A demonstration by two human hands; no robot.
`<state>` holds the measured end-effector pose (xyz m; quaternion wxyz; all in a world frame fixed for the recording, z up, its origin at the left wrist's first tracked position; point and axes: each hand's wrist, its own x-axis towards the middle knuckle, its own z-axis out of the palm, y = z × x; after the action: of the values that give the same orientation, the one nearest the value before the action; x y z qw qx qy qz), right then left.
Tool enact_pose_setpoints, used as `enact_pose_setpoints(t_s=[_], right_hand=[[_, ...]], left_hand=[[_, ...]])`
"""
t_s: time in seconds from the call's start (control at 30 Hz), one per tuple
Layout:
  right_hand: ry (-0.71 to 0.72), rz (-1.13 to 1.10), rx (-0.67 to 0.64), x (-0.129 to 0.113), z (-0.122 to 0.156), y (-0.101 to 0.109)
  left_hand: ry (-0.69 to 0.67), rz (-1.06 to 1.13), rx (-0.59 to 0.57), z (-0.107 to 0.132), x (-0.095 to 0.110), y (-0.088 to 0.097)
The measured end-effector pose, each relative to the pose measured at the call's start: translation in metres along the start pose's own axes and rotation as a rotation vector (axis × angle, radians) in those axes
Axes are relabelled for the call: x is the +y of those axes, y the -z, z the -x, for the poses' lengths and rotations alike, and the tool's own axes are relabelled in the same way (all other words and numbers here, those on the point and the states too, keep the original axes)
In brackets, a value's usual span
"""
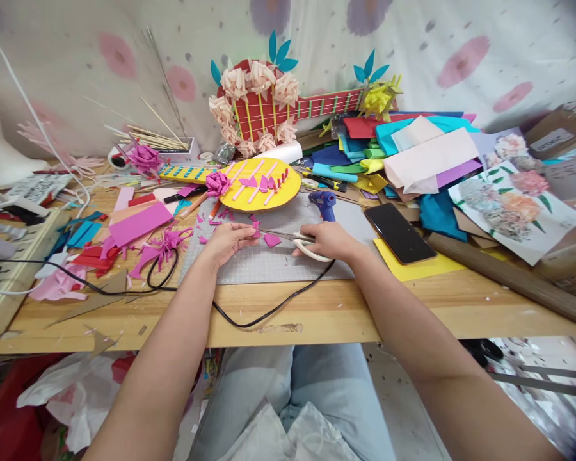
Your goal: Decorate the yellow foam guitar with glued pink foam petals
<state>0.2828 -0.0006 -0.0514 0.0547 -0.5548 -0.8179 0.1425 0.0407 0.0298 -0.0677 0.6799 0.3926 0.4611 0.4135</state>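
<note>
Between the thumb and fingers of my left hand (231, 242) is a small piece of magenta paper (256, 225). My right hand (329, 241) grips a pair of scissors (312, 251) by its white handles, the blades pointing left at the held piece. Just under the blades, another magenta paper piece (271, 240) lies on the grey cutting mat (269, 274). Behind my hands rests a yellow paper instrument (242, 200) with pink strips and a magenta paper flower (217, 184). A blue glue gun (323, 203) stands beyond my right hand.
A black phone (399, 232) lies on yellow paper at the right. The black cord (269, 320) loops across the table's front. Magenta scraps (166, 246) litter the left side. At the back stand a red flowered paper guitar (254, 102) and piled coloured paper (432, 153).
</note>
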Motion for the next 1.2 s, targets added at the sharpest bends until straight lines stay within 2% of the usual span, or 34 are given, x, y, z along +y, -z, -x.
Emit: enact_pose_setpoints(t_s=[0.8,1.2], right_hand=[[-0.012,-0.028,-0.029,-0.0021,0.0012,-0.0002],[0.005,-0.018,-0.002,0.0024,0.0001,-0.0025]], left_hand=[[0.004,-0.010,0.015,0.0002,0.0004,-0.0005],[-0.002,-0.003,0.004,-0.0003,-0.0005,0.0007]])
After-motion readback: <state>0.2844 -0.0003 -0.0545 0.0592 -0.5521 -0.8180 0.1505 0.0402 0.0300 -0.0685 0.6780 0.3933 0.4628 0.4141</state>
